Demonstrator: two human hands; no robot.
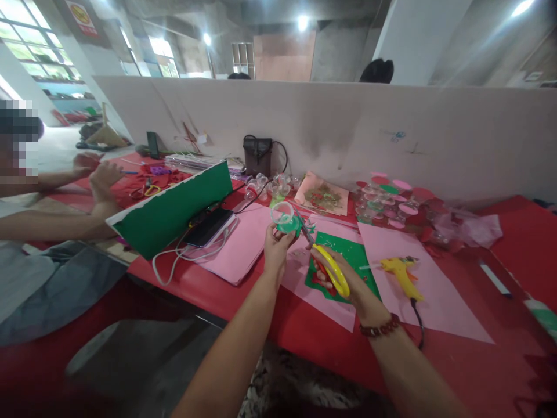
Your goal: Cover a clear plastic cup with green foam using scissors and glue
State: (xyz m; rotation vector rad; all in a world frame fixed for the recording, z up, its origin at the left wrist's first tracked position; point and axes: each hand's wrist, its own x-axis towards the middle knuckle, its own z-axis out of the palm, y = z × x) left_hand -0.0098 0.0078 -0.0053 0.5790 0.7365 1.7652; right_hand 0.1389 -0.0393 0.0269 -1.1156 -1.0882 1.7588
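My left hand (277, 247) grips a small clear plastic cup (282, 212) with a piece of green paper (288, 224) at its base. In my right hand (343, 278) is a pair of scissors (331, 268) with yellow handles. Its blades reach up and left to the edge of the green paper, beside the cup; whether they are parted I cannot tell. Below my hands lies a green sheet (346, 253) with small scraps on it, over pink paper (342, 313).
A yellow glue gun (402, 277) with a black cord rests at right. Phone (209, 226) and white cable lie left, by an upright green board (183, 209). Clear cups with coloured discs (391, 200) stand behind. A co-worker's arms (102, 191) are at far left.
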